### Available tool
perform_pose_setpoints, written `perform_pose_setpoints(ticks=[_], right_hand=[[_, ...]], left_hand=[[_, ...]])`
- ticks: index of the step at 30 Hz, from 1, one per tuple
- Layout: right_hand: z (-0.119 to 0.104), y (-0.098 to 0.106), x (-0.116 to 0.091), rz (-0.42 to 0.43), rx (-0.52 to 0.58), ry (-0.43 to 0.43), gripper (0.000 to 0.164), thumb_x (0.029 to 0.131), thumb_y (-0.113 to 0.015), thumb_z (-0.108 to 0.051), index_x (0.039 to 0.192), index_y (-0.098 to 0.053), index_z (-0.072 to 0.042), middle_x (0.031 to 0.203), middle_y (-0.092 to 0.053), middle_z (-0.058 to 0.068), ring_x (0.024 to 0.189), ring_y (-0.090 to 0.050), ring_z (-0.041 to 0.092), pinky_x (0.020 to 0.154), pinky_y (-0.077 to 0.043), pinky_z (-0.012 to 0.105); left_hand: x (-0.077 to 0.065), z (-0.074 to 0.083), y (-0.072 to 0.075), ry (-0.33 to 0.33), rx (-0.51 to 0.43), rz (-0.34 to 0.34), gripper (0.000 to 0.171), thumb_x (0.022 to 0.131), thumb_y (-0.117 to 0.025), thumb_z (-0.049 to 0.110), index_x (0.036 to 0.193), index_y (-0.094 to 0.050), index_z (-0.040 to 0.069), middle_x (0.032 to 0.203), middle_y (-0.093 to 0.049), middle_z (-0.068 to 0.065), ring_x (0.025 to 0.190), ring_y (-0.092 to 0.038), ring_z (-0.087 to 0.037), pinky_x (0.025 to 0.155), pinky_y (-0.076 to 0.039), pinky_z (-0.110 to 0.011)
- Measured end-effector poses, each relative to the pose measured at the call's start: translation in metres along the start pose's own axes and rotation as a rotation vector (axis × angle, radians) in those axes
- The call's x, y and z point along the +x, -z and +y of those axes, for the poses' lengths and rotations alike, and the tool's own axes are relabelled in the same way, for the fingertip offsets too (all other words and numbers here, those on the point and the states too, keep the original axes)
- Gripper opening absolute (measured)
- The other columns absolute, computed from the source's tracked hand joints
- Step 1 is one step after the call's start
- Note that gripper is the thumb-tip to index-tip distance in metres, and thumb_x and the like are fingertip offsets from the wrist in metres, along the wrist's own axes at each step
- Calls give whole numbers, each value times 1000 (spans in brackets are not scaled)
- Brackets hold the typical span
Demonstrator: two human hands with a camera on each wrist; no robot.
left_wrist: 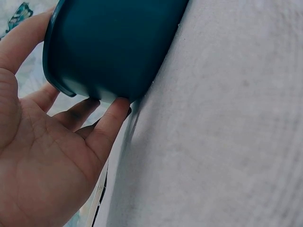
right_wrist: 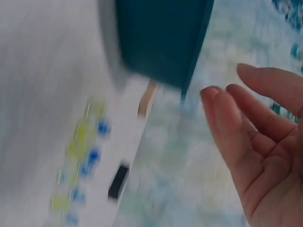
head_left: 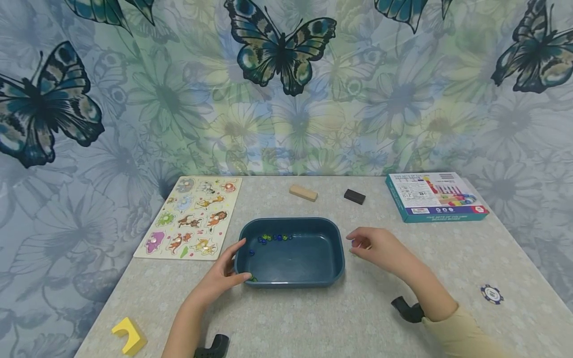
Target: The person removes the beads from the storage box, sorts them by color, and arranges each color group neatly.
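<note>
A dark blue plastic tray (head_left: 291,286) sits on the table, with several small blue and green marbles (head_left: 274,237) along its far left part. In the head view my left hand (head_left: 215,276) holds the tray's left end, its thumb at the near corner. The left wrist view shows fingertips of the left hand (left_wrist: 57,137) against the tray's outer wall (left_wrist: 113,47). Just off the tray's right side is my right hand (head_left: 380,248), fingers loosely curled. In the right wrist view a gap shows between thumb and fingers of the right hand (right_wrist: 265,137).
Behind the tray lie a wooden block (head_left: 303,192) and a black block (head_left: 354,196). An animal puzzle board (head_left: 188,219) is at left, a boxed set (head_left: 438,196) at back right. A yellow arch block (head_left: 130,336) and a poker chip (head_left: 492,294) lie nearer. Blurred yellow-green and blue spots (right_wrist: 83,151) show in the right wrist view.
</note>
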State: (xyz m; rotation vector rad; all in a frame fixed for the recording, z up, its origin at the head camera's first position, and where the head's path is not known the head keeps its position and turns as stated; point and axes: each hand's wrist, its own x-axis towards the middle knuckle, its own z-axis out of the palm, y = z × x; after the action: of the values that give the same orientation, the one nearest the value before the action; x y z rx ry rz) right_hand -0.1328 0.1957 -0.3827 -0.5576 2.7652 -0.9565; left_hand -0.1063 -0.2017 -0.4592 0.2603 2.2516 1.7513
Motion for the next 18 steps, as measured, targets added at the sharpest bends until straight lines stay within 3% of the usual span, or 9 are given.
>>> perform_pose_setpoints(ticks=[4,8,18], right_hand=[[-17,-25,10,-84,50,144,22,86,-67,-14,107,-67,-8,84,-63,-8,76,-57,7,64,-49,23],[-30,-50,20,-184,47,221,20,85,-67,-12,104,-68,-5,81,-63,-8,70,-56,3,60,-48,21],[-52,-91,51,-349,45,203,15,83,-66,-5,97,-71,-5,74,-62,-8,62,-52,3,58,-45,21]], left_hand=[[0,0,0,12,-2,2,77,85,-68,14,147,-25,30,155,-12,-8,137,-18,-40,105,-23,-58],[0,0,1,21,5,-1,77,85,-69,17,147,-25,31,155,-10,-8,138,-16,-40,105,-22,-58],[-1,1,0,24,13,9,78,85,-69,16,147,-25,31,154,-12,-10,137,-20,-41,104,-25,-57]])
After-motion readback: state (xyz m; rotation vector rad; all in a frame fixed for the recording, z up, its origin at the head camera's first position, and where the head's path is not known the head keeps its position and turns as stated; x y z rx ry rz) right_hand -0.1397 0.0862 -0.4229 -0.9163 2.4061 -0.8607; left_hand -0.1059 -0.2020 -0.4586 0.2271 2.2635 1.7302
